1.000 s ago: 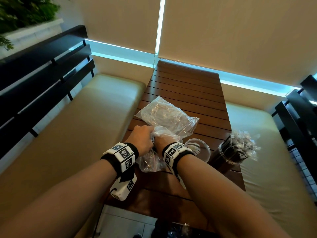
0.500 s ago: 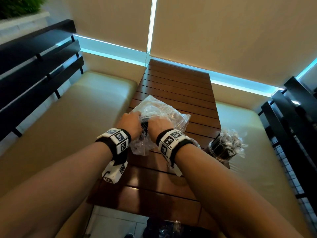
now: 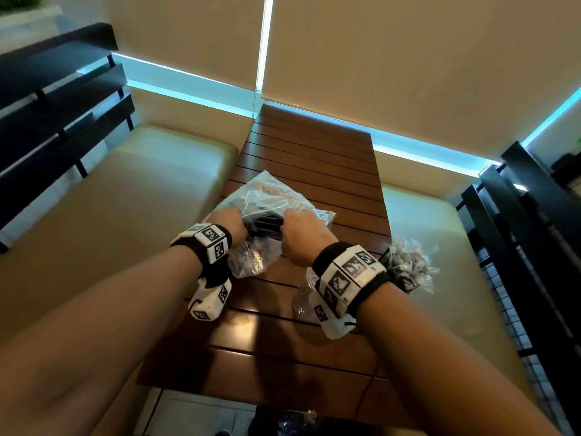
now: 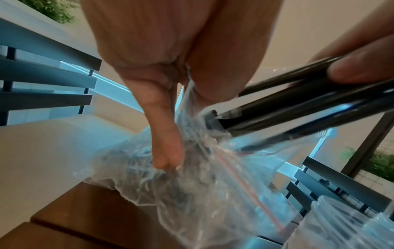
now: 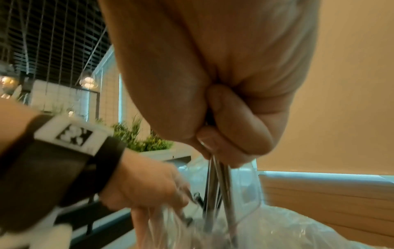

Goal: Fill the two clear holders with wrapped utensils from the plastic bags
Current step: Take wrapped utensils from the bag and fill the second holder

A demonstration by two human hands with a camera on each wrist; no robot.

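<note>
No readable words, brand names or numbers anywhere in these views; only black-and-white square code markers, printed on the white blocks of the left wristband (image 3: 211,243) and the right wristband (image 3: 347,275), with one such marker also showing on the band in the right wrist view (image 5: 73,134), all patterns rather than letters. Tiny dark marks at the edges of those white blocks, too small to make out. No print to be made out on the clear plastic bag (image 3: 273,196), only a thin red line across its film in the left wrist view (image 4: 245,183)
</note>
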